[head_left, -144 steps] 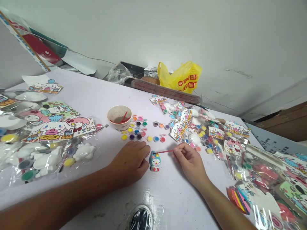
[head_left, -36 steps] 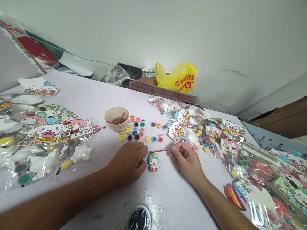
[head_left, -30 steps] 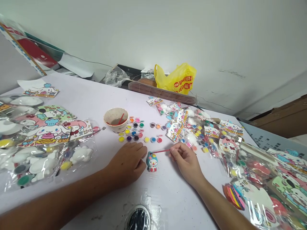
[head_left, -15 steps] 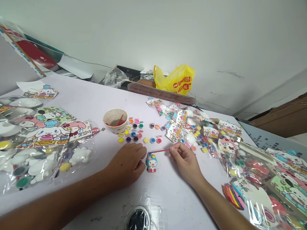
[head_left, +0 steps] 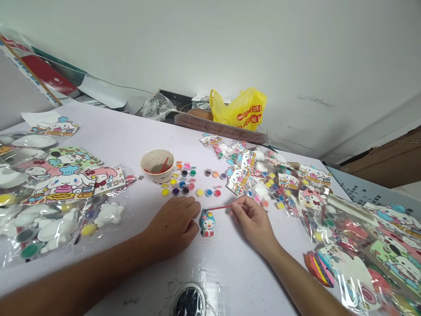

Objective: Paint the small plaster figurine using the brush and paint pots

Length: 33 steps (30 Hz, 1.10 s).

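A small rabbit-like figurine (head_left: 207, 224), with a blue hood, white face and red on its feet, stands on the white table. My left hand (head_left: 176, 223) is curled at the figurine's left side, index finger and thumb against it; exactly where they grip is hidden. Between the thumb and fingers of my right hand (head_left: 251, 219) is a thin red paintbrush (head_left: 219, 207). It lies nearly level, its tip at the top of the figurine's ear. Beyond the hands are open paint pots (head_left: 208, 192) in several colours. A paper cup (head_left: 158, 164) holds murky water and red brushes.
Clear packets with white figurines and paints (head_left: 59, 219) cover the left side. More packets (head_left: 289, 182) and cartoon cards (head_left: 241, 173) lie at the right. A yellow plastic bag (head_left: 240, 109) sits by the wall. Near the front edge is a round dark object (head_left: 190, 302) under clear film.
Almost nothing differs. Both hands, the paintbrush and the figurine keep their places, with only a slight shift of the whole view.
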### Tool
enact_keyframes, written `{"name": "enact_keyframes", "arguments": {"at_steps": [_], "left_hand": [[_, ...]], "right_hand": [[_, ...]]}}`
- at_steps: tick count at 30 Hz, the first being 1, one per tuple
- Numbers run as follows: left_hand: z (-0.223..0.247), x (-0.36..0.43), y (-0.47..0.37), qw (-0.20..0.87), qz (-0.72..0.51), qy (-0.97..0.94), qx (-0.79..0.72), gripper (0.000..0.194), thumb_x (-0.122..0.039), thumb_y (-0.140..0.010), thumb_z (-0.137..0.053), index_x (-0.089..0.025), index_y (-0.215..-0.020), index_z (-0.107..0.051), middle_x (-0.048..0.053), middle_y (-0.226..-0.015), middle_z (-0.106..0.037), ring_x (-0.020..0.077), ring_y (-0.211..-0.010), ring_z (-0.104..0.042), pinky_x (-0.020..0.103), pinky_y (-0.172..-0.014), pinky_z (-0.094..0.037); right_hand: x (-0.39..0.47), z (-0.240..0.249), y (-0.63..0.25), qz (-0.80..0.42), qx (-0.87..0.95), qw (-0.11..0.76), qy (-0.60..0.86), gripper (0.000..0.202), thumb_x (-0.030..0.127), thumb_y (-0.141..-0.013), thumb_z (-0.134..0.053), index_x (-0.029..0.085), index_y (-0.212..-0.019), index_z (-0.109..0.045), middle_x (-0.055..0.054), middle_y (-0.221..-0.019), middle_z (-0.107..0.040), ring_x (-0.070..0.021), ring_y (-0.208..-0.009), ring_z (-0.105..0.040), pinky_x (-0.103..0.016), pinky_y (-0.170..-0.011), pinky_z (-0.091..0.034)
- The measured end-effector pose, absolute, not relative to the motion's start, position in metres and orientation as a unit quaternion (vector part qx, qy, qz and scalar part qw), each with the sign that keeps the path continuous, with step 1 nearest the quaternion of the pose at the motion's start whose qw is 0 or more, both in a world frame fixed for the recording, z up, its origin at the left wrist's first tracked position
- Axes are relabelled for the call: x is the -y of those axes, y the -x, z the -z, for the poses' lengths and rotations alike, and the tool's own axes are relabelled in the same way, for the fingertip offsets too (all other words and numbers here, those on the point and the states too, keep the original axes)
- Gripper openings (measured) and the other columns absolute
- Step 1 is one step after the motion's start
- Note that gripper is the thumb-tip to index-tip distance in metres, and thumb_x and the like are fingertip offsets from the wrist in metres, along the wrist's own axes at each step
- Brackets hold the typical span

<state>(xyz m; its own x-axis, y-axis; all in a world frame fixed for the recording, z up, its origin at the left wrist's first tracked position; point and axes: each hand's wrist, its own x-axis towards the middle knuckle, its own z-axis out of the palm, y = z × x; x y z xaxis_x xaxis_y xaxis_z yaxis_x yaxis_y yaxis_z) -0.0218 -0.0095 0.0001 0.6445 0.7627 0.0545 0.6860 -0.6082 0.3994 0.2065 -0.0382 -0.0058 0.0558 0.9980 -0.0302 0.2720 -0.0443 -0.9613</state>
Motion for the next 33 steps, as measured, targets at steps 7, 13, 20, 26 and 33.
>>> {"name": "enact_keyframes", "arguments": {"at_steps": [7, 13, 20, 26, 33], "left_hand": [[0.0017, 0.0086, 0.0225, 0.178, -0.11, -0.889, -0.407, 0.017, -0.007, -0.07, -0.043, -0.021, -0.073, -0.035, 0.001, -0.075, -0.048, 0.0194, -0.069, -0.041, 0.034, -0.064, -0.029], [0.0016, 0.0082, 0.022, 0.183, -0.116, -0.887, -0.407, 0.016, -0.008, -0.071, -0.044, -0.021, -0.073, -0.035, 0.001, -0.075, -0.048, 0.0192, -0.069, -0.041, 0.033, -0.064, -0.029], [0.0037, 0.0078, 0.0216, 0.176, -0.118, -0.888, -0.407, 0.017, -0.007, -0.07, -0.043, -0.021, -0.073, -0.034, 0.0, -0.074, -0.047, 0.0189, -0.068, -0.039, 0.033, -0.063, -0.028], [0.0023, 0.0089, 0.0229, 0.183, -0.117, -0.887, -0.407, 0.016, -0.008, -0.071, -0.043, -0.021, -0.074, -0.035, 0.001, -0.076, -0.048, 0.0191, -0.069, -0.04, 0.033, -0.064, -0.028], [0.0023, 0.0081, 0.022, 0.181, -0.12, -0.888, -0.405, 0.017, -0.008, -0.07, -0.043, -0.021, -0.073, -0.034, 0.0, -0.075, -0.047, 0.0191, -0.069, -0.04, 0.033, -0.065, -0.028]], "right_hand": [[0.0385, 0.006, -0.2074, -0.433, 0.534, 0.44, 0.578, 0.036, 0.054, -0.088, -0.062, 0.02, -0.077, -0.057, -0.001, -0.068, -0.063, -0.0132, -0.056, -0.047, -0.026, -0.054, -0.037], [0.0389, 0.0067, -0.2075, -0.437, 0.536, 0.438, 0.575, 0.037, 0.055, -0.088, -0.062, 0.02, -0.077, -0.057, -0.001, -0.067, -0.063, -0.0132, -0.056, -0.047, -0.025, -0.054, -0.036], [0.0388, 0.0081, -0.2081, -0.431, 0.552, 0.42, 0.577, 0.036, 0.054, -0.09, -0.06, 0.02, -0.078, -0.058, -0.002, -0.068, -0.063, -0.0135, -0.056, -0.045, -0.026, -0.053, -0.033], [0.0384, 0.0085, -0.2083, -0.439, 0.541, 0.429, 0.575, 0.037, 0.055, -0.089, -0.061, 0.02, -0.076, -0.057, -0.001, -0.066, -0.061, -0.0132, -0.055, -0.045, -0.025, -0.053, -0.034], [0.0394, 0.0088, -0.2087, -0.429, 0.551, 0.424, 0.576, 0.036, 0.054, -0.089, -0.06, 0.02, -0.076, -0.057, -0.002, -0.066, -0.062, -0.0129, -0.054, -0.044, -0.025, -0.052, -0.032]]}}
